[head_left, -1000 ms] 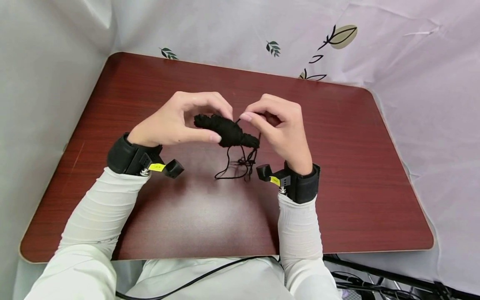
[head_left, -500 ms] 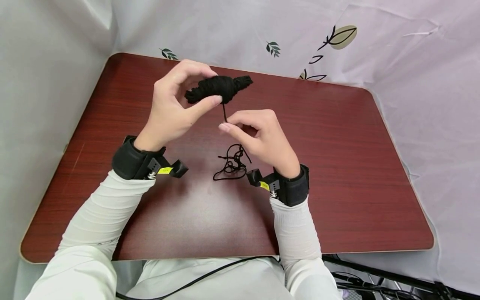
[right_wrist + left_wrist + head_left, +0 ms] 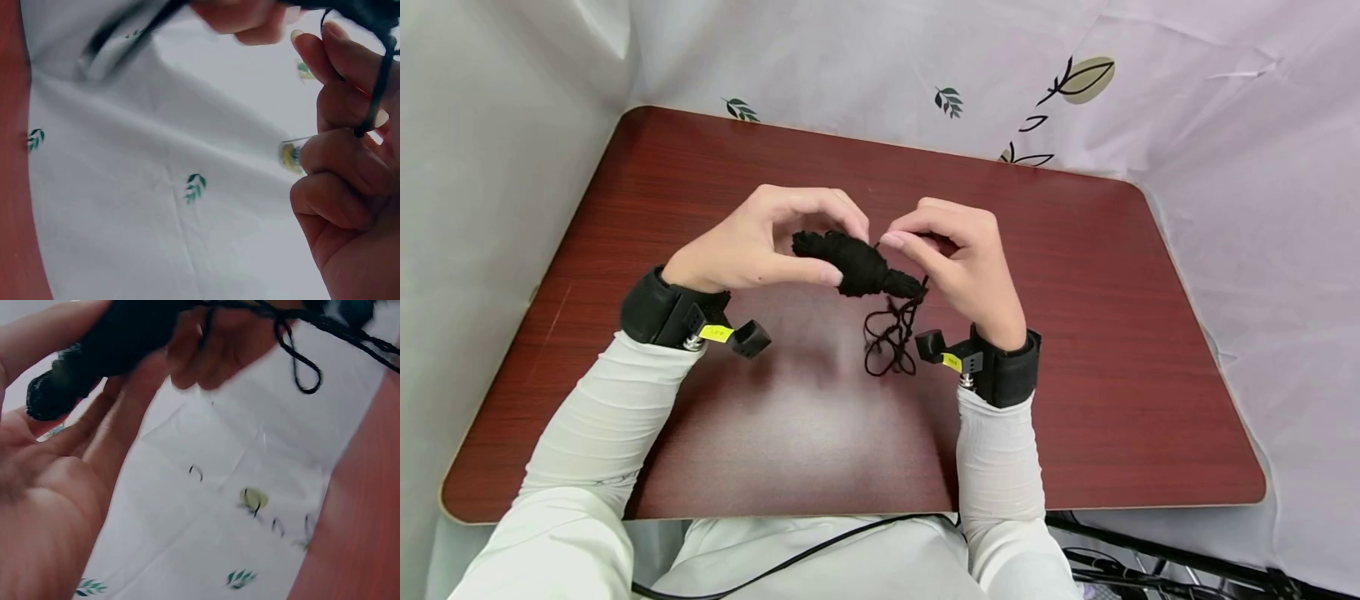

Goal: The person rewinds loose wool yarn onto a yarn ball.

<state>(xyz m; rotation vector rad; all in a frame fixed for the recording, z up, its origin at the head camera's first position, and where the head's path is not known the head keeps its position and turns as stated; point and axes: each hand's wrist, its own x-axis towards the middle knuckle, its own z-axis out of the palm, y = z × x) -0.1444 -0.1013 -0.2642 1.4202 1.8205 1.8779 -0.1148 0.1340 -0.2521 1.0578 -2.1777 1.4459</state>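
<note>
In the head view a bundle of black yarn point(image 3: 859, 265), thick in the middle with narrower ends, is held above the table by my left hand point(image 3: 737, 242), thumb on the near side and fingers on the far side. My right hand point(image 3: 962, 254) is just right of it, thumb and index finger pinching the strand that comes off the bundle. A tangled yarn tail point(image 3: 896, 335) hangs below the bundle's right end. The left wrist view shows the dark bundle point(image 3: 125, 340) in my hand. In the right wrist view the yarn point(image 3: 379, 87) passes by my curled right fingers point(image 3: 334, 194).
A reddish-brown wooden table point(image 3: 1097, 375) lies beneath both hands. White cloth with leaf prints point(image 3: 850, 58) stands behind it and at the sides. A black cable point(image 3: 797, 554) crosses the lap at the front edge, and black metal bars point(image 3: 1150, 562) are low at the right.
Half a second ago the bundle was raised farther back, with my right hand below it. Since then the bundle has come down nearer and tilted the other way, and my right hand has moved up to its right.
</note>
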